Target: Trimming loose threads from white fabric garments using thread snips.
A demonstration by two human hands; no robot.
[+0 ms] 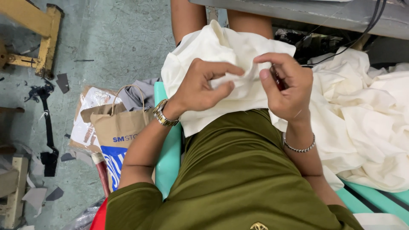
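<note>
Cream cloth (221, 64) lies on the person's lap, left hand (200, 87) fingers pinching a fold, right hand (287, 87) fingers curled on the same fold, holding a small dark tool (277, 81).

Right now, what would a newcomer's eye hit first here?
Two hands at centre: the left hand and right hand pinch a cream cloth on the lap, with a small dark red thing showing in the right hand. More cream fabric is heaped to the right on a teal bench. At lower left a brown paper bag stands on the floor.
</note>
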